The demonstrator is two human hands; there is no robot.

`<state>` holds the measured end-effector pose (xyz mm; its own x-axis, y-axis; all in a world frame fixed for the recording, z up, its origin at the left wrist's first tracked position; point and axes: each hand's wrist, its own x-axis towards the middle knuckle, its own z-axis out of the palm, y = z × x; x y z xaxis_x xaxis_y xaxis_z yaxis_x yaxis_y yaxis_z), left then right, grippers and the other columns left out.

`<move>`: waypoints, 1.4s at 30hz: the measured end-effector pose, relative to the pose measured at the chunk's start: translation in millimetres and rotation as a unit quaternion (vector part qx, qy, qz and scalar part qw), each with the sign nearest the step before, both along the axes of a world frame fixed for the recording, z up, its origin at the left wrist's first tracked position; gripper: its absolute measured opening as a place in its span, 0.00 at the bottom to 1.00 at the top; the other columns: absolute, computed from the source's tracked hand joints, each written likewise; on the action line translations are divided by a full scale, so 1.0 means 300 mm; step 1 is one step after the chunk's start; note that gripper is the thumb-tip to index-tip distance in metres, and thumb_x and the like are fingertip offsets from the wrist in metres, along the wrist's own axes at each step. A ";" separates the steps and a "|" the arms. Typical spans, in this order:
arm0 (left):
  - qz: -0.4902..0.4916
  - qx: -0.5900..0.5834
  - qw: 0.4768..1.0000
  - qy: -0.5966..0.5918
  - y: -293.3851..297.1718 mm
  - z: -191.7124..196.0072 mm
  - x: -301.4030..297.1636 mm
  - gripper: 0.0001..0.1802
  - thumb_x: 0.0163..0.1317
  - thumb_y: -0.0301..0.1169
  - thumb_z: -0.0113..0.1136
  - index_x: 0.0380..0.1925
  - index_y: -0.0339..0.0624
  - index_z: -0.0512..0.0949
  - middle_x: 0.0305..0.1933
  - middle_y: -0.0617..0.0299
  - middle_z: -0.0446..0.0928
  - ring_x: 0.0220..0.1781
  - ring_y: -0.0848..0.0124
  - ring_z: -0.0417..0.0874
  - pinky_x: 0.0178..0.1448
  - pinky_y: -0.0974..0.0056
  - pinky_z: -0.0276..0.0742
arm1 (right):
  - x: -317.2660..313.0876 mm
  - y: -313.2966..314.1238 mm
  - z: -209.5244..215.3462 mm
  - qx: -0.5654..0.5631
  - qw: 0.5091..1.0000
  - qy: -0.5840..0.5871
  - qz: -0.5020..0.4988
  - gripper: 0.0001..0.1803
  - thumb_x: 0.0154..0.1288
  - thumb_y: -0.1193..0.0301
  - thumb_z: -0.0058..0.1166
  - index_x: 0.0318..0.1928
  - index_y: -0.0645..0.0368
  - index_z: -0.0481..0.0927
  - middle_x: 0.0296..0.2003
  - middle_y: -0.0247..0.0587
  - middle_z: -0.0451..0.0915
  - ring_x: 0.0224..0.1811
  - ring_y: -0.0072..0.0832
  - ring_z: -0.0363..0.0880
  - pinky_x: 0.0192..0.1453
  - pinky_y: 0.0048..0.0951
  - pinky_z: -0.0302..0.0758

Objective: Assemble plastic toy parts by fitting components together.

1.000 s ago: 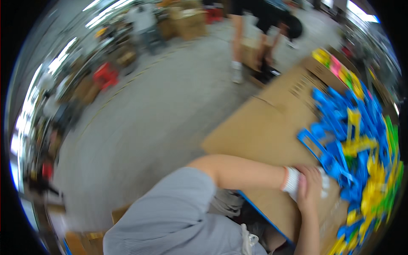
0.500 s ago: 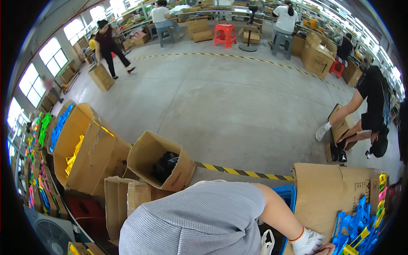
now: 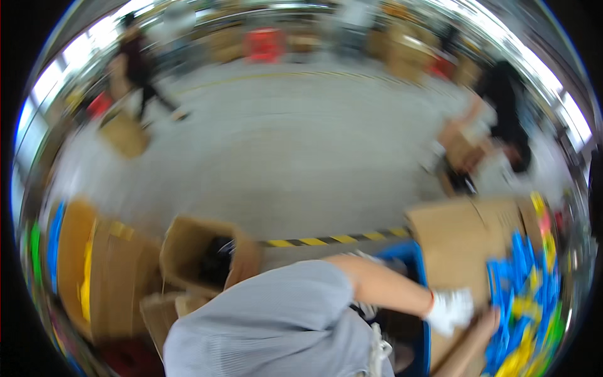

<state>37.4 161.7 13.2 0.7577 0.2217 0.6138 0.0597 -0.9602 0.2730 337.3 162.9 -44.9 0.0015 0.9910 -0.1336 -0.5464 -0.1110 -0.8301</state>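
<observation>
My left hand (image 3: 451, 310), in a white knit glove with an orange cuff edge, is over a brown cardboard flap (image 3: 449, 232). Beside it my bare right hand (image 3: 485, 325) comes up from the lower edge, close to a heap of blue plastic pieces (image 3: 512, 283) with yellow ones (image 3: 524, 308) among them. Motion smears the fingers of both hands, and nothing shows clearly in either. A blue bin (image 3: 422, 276) stands under my left forearm, its inside partly hidden by my grey shirt.
Open cartons stand at the left, one with black items (image 3: 217, 261), another with yellow pieces (image 3: 86, 279). A yellow-black floor stripe (image 3: 339, 239) runs behind them. A person in black (image 3: 502, 107) bends over a box at the right; another person (image 3: 139, 66) is beside a carton (image 3: 124, 133) at far left.
The view has turned and blurred. More of my right forearm shows, and the two hands sit higher in the picture. The gap between them looks wider.
</observation>
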 end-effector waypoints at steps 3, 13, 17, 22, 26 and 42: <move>0.079 -0.055 0.984 0.147 0.095 0.106 -0.157 0.17 0.47 0.46 0.55 0.26 0.43 0.78 0.31 0.51 0.77 0.35 0.53 0.77 0.39 0.49 0.68 | -0.615 0.028 0.222 -0.075 0.851 -0.453 -0.253 0.09 0.59 0.66 0.48 0.26 0.56 0.76 0.16 0.29 0.69 0.16 0.22 0.64 0.20 0.30 0.62; -0.040 0.042 0.995 0.082 0.125 0.012 0.371 0.32 0.52 0.42 0.57 0.55 0.37 0.64 0.58 0.50 0.66 0.62 0.54 0.62 0.69 0.48 0.48 | -0.372 -0.135 0.166 0.027 0.737 -0.484 -0.472 0.08 0.49 0.76 0.43 0.23 0.58 0.77 0.24 0.50 0.78 0.29 0.43 0.77 0.34 0.39 0.72; -0.094 0.035 0.990 0.102 0.084 -0.018 0.404 0.31 0.54 0.42 0.56 0.57 0.41 0.63 0.61 0.52 0.64 0.66 0.54 0.59 0.69 0.48 0.50 | -0.392 -0.226 0.175 -0.013 0.731 -0.493 -0.472 0.07 0.50 0.76 0.45 0.25 0.59 0.77 0.27 0.50 0.78 0.32 0.45 0.76 0.37 0.41 0.72; -0.050 0.063 0.988 0.133 0.157 -0.025 0.359 0.28 0.58 0.42 0.54 0.57 0.44 0.66 0.62 0.54 0.65 0.66 0.57 0.61 0.67 0.50 0.54 | -0.481 -0.429 0.282 0.055 0.622 -0.584 -0.518 0.06 0.51 0.74 0.49 0.31 0.62 0.75 0.31 0.47 0.76 0.38 0.43 0.75 0.43 0.38 0.72; -0.072 -0.004 0.992 0.107 0.192 -0.041 0.370 0.26 0.57 0.42 0.56 0.54 0.43 0.71 0.60 0.53 0.68 0.64 0.58 0.64 0.66 0.53 0.56 | -0.435 -0.860 0.354 -0.166 0.429 -0.681 -0.571 0.11 0.48 0.81 0.49 0.35 0.61 0.77 0.34 0.45 0.77 0.42 0.41 0.75 0.47 0.38 0.72; -0.144 -0.069 0.987 -0.008 0.174 -0.034 0.389 0.16 0.53 0.30 0.60 0.43 0.39 0.77 0.46 0.52 0.78 0.52 0.58 0.76 0.58 0.58 0.68 | -0.312 -1.208 0.404 -0.419 0.195 -0.629 -0.625 0.16 0.63 0.68 0.43 0.49 0.59 0.73 0.41 0.53 0.79 0.44 0.49 0.77 0.48 0.43 0.73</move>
